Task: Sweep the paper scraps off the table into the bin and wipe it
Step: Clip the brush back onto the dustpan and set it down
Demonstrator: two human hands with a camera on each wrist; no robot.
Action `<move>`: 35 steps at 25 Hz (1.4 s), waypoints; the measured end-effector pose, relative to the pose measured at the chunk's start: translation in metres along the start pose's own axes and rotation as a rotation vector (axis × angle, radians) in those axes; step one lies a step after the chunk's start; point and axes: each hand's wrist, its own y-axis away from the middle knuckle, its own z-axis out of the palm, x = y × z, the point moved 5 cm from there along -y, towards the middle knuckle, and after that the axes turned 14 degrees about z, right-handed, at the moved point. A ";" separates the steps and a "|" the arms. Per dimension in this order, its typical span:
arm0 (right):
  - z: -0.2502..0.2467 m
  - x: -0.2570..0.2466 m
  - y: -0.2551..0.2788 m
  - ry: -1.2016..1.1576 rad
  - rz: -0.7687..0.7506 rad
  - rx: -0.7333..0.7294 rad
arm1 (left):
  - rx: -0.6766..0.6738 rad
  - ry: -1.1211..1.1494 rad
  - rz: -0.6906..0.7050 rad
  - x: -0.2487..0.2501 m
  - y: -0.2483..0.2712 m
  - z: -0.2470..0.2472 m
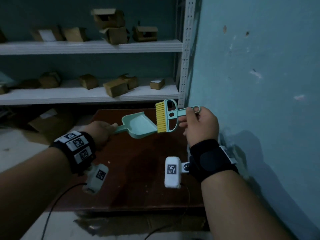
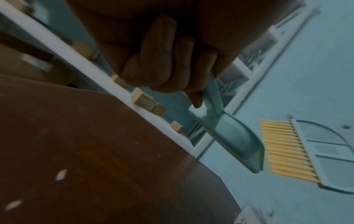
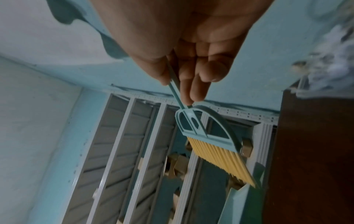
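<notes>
A person's left hand [image 1: 99,131] grips the handle of a small teal dustpan [image 1: 138,126], fingers [image 2: 159,50] curled round it, and holds the pan in the air above the far half of a dark brown worktop [image 1: 138,179]. The pan's open mouth points toward the worktop's right edge.

The right hand [image 1: 200,125] pinches the thin teal handle of a hand brush [image 1: 167,116] between thumb and fingers, the other fingers lying loosely along it. The brush hangs in the air over the far right corner of the worktop, its yellow bristles [image 1: 160,117] pointing toward the left edge and standing just at the lip of the dustpan; the left wrist view shows a narrow gap between the bristle tips and the pan's rim over most of their length, and whether the lowest bristles touch the lip cannot be told.

A few small pale paper scraps [image 2: 60,174] lie on the worktop nearer the left edge, below and behind the left hand, well apart from both tools. No bin shows in any view.

Beyond the far edge stands a white metal shelf unit [image 1: 90,46] carrying brown cardboard boxes [image 1: 115,87] on two levels. A blue-green wall [image 1: 259,75] runs along the worktop's right edge. Black straps with square markers wrap both wrists.
</notes>
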 end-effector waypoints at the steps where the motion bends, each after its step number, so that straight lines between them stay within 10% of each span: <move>1: 0.015 0.000 0.008 0.019 -0.009 -0.046 | 0.019 0.042 -0.049 -0.022 0.005 -0.005; 16: 0.181 0.001 0.092 0.344 -0.151 -0.323 | 0.333 0.587 -0.330 -0.205 0.059 -0.038; 27: 0.211 0.011 0.090 0.474 -0.171 -0.328 | 0.201 0.275 -0.198 -0.206 0.041 -0.028; 35: 0.231 0.010 0.105 0.577 -0.243 -0.375 | 0.064 0.519 -0.358 -0.197 0.056 -0.013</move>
